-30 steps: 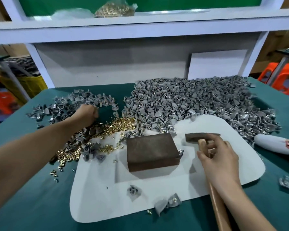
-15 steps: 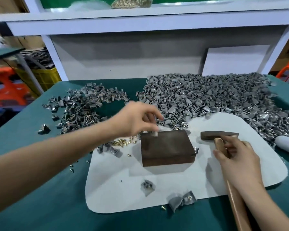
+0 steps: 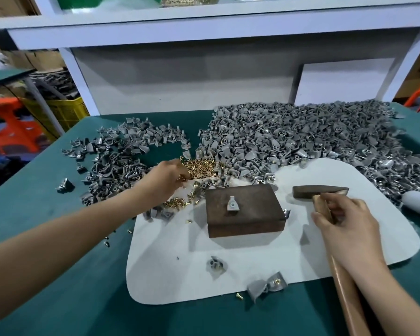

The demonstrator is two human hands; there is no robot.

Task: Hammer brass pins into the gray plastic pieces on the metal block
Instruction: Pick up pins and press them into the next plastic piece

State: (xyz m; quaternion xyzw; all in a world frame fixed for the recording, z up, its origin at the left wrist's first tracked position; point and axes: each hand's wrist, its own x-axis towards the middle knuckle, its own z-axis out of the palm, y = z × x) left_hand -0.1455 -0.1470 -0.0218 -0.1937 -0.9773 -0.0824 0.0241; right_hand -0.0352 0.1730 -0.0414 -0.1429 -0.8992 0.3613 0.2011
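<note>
Fingers (image 3: 342, 202) of the right hand (image 3: 344, 229) wrap the wooden handle of the hammer (image 3: 320, 191) at lower right. They grip it just under the dark head, which sits over the white mat (image 3: 180, 251). Near the mat's lower edge lie loose gray pieces (image 3: 267, 286), with a stray pin beside them. At frame centre the metal block (image 3: 245, 219) stands on the mat, and one gray plastic piece (image 3: 233, 203) lies on its top, left of middle. Left of the block, the left hand (image 3: 165, 180) reaches palm down into the heap of brass pins (image 3: 204, 167). Its fingertips bend into the heap, and I cannot tell whether they pinch a pin. Beyond, a big pile of gray pieces (image 3: 301, 141) fills the upper right of the green table (image 3: 58, 275), and a smaller pile (image 3: 121, 154) lies at upper left.
</note>
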